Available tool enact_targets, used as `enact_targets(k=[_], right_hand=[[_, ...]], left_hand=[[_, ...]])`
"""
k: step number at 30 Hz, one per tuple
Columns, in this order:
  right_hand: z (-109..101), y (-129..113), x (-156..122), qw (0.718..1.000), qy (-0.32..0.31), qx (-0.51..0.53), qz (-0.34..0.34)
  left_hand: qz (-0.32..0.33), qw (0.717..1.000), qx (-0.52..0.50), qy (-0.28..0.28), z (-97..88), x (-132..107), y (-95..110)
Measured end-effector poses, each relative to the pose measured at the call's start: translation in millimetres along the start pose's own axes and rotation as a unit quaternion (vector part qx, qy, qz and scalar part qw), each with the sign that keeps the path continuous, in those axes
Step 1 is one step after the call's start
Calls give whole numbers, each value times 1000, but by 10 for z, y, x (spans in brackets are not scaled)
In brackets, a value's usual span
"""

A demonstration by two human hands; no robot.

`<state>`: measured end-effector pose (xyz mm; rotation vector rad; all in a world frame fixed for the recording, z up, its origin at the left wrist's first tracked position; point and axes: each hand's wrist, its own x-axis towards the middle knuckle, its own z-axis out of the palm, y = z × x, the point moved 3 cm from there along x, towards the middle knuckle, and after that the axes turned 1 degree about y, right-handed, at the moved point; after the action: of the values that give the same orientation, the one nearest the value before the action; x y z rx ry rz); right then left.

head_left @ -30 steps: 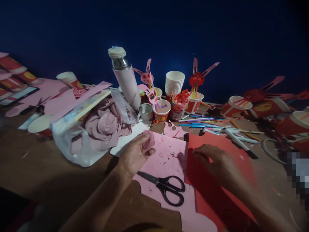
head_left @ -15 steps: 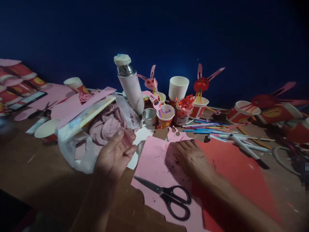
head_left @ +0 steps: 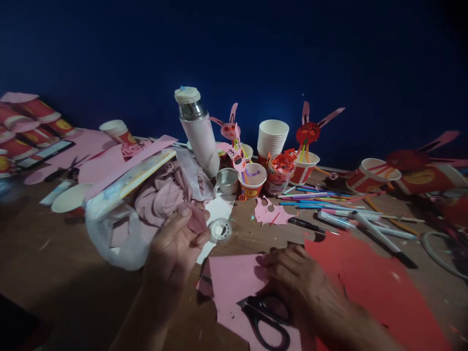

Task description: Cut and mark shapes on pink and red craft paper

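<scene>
Raised at the centre left, my left hand (head_left: 170,243) pinches a small pink paper piece (head_left: 197,220) between thumb and fingers. My right hand (head_left: 307,278) has its fingers curled over the far edge of a pink paper sheet (head_left: 234,275); the fingertips are partly hidden. The sheet is bent over towards me. Black-handled scissors (head_left: 268,324) lie at its near part, their blades mostly covered by the paper. A red paper sheet (head_left: 383,287) lies under and right of my right forearm. Beyond the hands are a tape roll (head_left: 220,230) and a cut pink scrap (head_left: 268,212).
At the back stand a thermos (head_left: 199,139), a metal cup (head_left: 226,181), stacked paper cups (head_left: 272,136) and cups with paper rabbit figures (head_left: 307,132). Markers (head_left: 373,229) spread at the right. A plastic bag (head_left: 120,243) with cloth (head_left: 157,192) sits at the left.
My right hand has drawn the pink sheet's far edge towards me, folding it over the scissor blades. The tape roll and a black pen-like tool are now uncovered. My left hand keeps its pink piece.
</scene>
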<state>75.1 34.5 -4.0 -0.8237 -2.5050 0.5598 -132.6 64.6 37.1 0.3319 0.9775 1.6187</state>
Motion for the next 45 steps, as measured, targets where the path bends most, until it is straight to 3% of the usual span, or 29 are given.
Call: enact_targets(k=[3, 7, 12, 17, 24, 30, 37, 41, 45], right_hand=[[17, 30, 25, 999, -12, 13, 37], [27, 107, 177, 985, -13, -88, 147], [9, 186, 328, 974, -23, -136, 178], [-10, 248, 239, 965, -45, -162, 203], [15, 290, 336, 973, -37, -154, 168], [36, 226, 343, 981, -54, -144, 121], [10, 153, 344, 977, -17, -164, 138], [-184, 68, 164, 975, -1, -169, 144], [-406, 76, -291, 963, 38, -182, 197]], left_hand=[[-13, 1000, 2, -7, 0, 6, -18], [-38, 998, 3, 40, 23, -8, -11], [-56, 996, 17, 65, 43, -4, -8], [-77, 996, 6, 53, 9, 18, -57], [-36, 999, -31, -21, -7, 62, -97], [-43, 998, -32, -18, -21, 66, -87], [-41, 999, 7, -5, -27, 55, -82], [-48, 998, 31, -30, 30, 23, -158], [-54, 994, 64, -72, 70, -35, -273]])
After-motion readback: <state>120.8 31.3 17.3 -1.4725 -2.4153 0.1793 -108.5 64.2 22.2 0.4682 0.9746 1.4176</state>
